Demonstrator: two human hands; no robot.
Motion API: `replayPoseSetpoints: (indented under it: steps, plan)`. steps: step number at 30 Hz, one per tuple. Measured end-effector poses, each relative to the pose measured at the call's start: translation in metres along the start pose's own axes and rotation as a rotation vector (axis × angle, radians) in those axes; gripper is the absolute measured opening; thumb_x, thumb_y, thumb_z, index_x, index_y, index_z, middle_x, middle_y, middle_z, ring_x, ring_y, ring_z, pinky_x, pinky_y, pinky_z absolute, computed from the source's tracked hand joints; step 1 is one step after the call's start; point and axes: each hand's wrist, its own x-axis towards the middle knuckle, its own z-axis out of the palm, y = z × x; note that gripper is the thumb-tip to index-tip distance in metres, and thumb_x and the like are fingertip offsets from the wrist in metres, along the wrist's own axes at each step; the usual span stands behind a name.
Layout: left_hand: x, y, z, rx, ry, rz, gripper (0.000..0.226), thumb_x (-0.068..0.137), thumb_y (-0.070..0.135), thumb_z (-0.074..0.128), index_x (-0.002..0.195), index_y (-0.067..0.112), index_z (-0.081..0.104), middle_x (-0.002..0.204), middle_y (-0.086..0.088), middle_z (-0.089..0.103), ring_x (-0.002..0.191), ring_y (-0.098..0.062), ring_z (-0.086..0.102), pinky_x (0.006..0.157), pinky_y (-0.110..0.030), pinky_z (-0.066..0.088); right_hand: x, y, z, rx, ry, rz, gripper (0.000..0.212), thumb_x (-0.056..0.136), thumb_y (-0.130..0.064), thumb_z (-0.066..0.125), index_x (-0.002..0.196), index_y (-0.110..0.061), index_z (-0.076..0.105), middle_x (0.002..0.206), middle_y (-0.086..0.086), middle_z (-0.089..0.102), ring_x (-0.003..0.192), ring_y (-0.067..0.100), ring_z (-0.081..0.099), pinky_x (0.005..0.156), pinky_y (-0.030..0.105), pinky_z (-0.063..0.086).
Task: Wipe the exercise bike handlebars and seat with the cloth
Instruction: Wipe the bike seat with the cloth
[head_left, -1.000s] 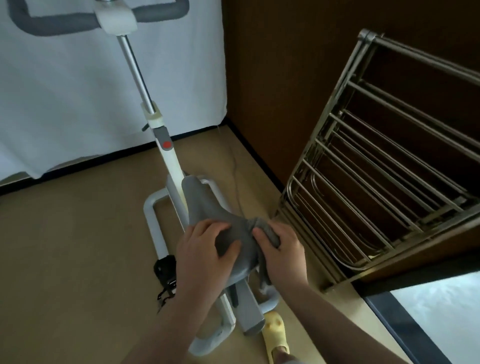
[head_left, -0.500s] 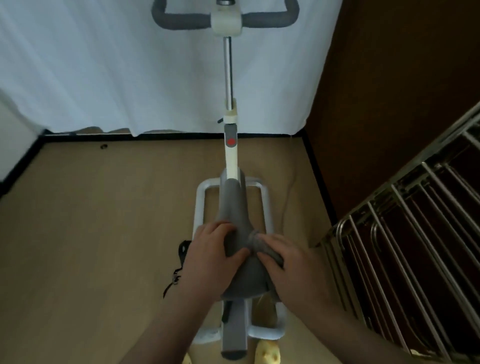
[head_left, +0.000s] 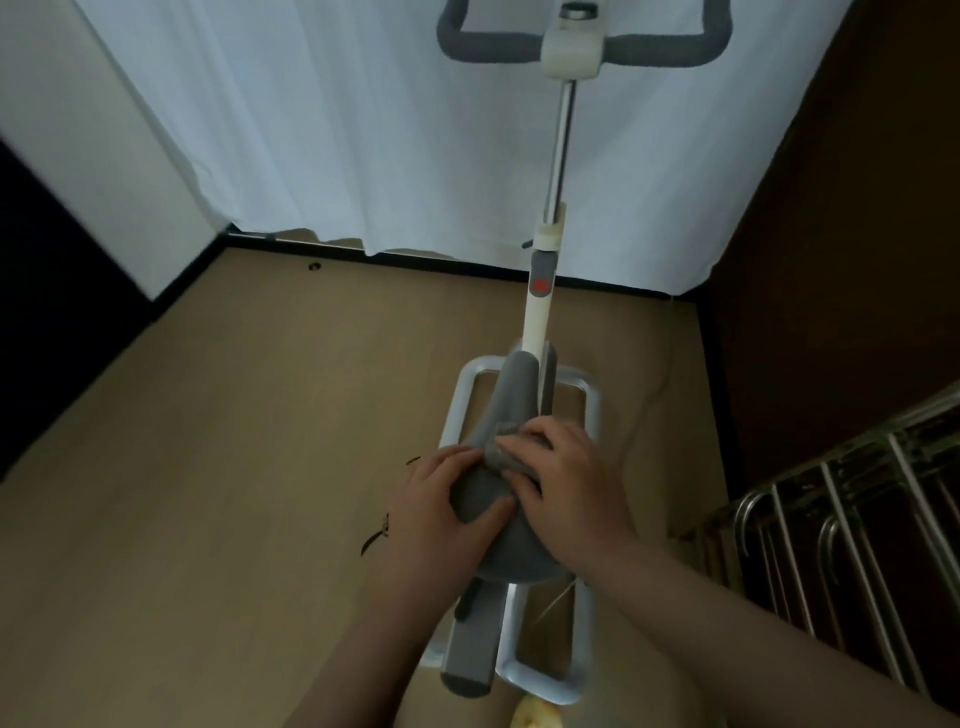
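Note:
The exercise bike stands below me with its grey seat (head_left: 511, 395) pointing away towards the white post (head_left: 537, 317). The grey handlebars (head_left: 483, 49) are at the top of the view, untouched. My left hand (head_left: 441, 512) grips the left side of the seat, thumb lying across its top. My right hand (head_left: 563, 486) presses a bunched grey cloth (head_left: 500, 454) onto the middle of the seat, fingers curled over it. Most of the cloth is hidden under that hand.
The bike's white floor frame (head_left: 592, 400) rests on a tan floor. A metal drying rack (head_left: 841, 525) leans at the right. A white curtain (head_left: 363, 130) hangs behind, with a brown wall (head_left: 841, 234) on the right. A yellow slipper (head_left: 535, 714) shows at the bottom.
The view has swung left, bringing the handlebars and curtain into the middle. My right hand with the cloth has slid from the seat's right edge up onto its middle. My left hand keeps its hold.

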Motion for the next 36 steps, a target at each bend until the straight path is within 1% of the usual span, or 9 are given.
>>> replayPoseSetpoints:
  steps: [5,10,13,16,22,27,29,31,36]
  plan:
    - [0.004,-0.004,-0.003,-0.071,-0.053,-0.069,0.05,0.072,0.04,0.078,0.118,0.029,0.061,0.119,0.021,0.052,0.106,0.008,0.046,0.085,-0.003,0.035,0.033,0.013,-0.007,-0.099,-0.052,0.057,0.024,0.09,-0.035,0.061,0.11,-0.025,0.069,0.103,-0.002,0.053,0.099,0.018,0.048,0.084,0.04,0.046]
    - [-0.001,-0.008,-0.003,-0.085,-0.027,-0.03,0.04,0.078,0.032,0.073,0.115,0.034,0.06,0.117,0.023,0.053,0.11,0.009,0.043,0.087,0.0,0.029,0.015,0.009,-0.01,0.002,-0.199,-0.07,0.026,0.091,-0.033,0.061,0.115,-0.028,0.066,0.107,-0.006,0.052,0.102,0.014,0.046,0.089,0.037,0.044]
    - [-0.001,-0.007,-0.002,-0.098,-0.005,-0.036,0.04,0.077,0.032,0.074,0.114,0.034,0.061,0.114,0.026,0.052,0.11,0.004,0.045,0.089,-0.006,0.033,0.012,0.005,-0.01,0.014,-0.133,0.04,0.026,0.092,-0.035,0.058,0.116,-0.027,0.065,0.109,-0.006,0.049,0.101,0.011,0.043,0.089,0.033,0.046]
    - [-0.004,-0.008,-0.005,-0.089,-0.01,-0.008,0.038,0.075,0.036,0.07,0.112,0.033,0.061,0.114,0.024,0.054,0.11,0.003,0.047,0.092,-0.014,0.038,-0.019,-0.014,-0.002,-0.032,-0.06,-0.033,0.025,0.089,-0.037,0.057,0.112,-0.032,0.065,0.107,-0.008,0.052,0.099,0.012,0.046,0.08,0.032,0.045]
    - [-0.015,-0.027,-0.022,-0.105,-0.085,-0.017,0.05,0.075,0.032,0.077,0.121,0.028,0.058,0.121,0.02,0.051,0.113,0.006,0.044,0.093,-0.008,0.036,-0.029,-0.02,0.002,-0.08,0.055,0.204,0.026,0.088,-0.039,0.061,0.114,-0.036,0.063,0.106,-0.01,0.052,0.098,0.01,0.045,0.083,0.038,0.046]
    - [-0.021,-0.047,-0.037,-0.143,-0.124,-0.002,0.041,0.083,0.027,0.07,0.122,0.029,0.059,0.126,0.017,0.052,0.118,-0.001,0.047,0.092,-0.006,0.037,-0.061,-0.05,0.017,-0.218,0.123,0.117,0.029,0.088,-0.043,0.056,0.114,-0.032,0.065,0.105,-0.006,0.055,0.095,0.014,0.049,0.079,0.027,0.036]
    - [-0.024,-0.054,-0.04,-0.189,-0.126,-0.025,0.039,0.085,0.022,0.068,0.12,0.034,0.058,0.124,0.018,0.053,0.116,-0.004,0.05,0.092,-0.017,0.045,-0.06,-0.049,0.02,-0.191,0.229,0.289,0.029,0.085,-0.036,0.067,0.113,-0.029,0.067,0.103,-0.005,0.055,0.095,0.012,0.045,0.078,0.021,0.024]
    - [-0.024,-0.058,-0.042,-0.268,-0.132,-0.064,0.036,0.087,0.017,0.065,0.117,0.037,0.059,0.121,0.019,0.055,0.113,-0.005,0.053,0.091,-0.033,0.051,-0.065,-0.063,0.032,-0.22,0.328,0.384,0.028,0.084,-0.034,0.069,0.112,-0.029,0.068,0.103,-0.003,0.056,0.095,0.014,0.045,0.078,0.026,0.027]
    - [-0.022,-0.065,-0.046,-0.421,-0.169,-0.147,0.031,0.095,0.012,0.052,0.111,0.038,0.061,0.118,0.014,0.061,0.108,-0.004,0.058,0.094,-0.038,0.05,-0.078,-0.094,0.055,-0.338,0.287,0.179,0.034,0.08,-0.035,0.053,0.11,-0.032,0.068,0.104,-0.002,0.057,0.095,0.019,0.048,0.078,0.035,0.042]
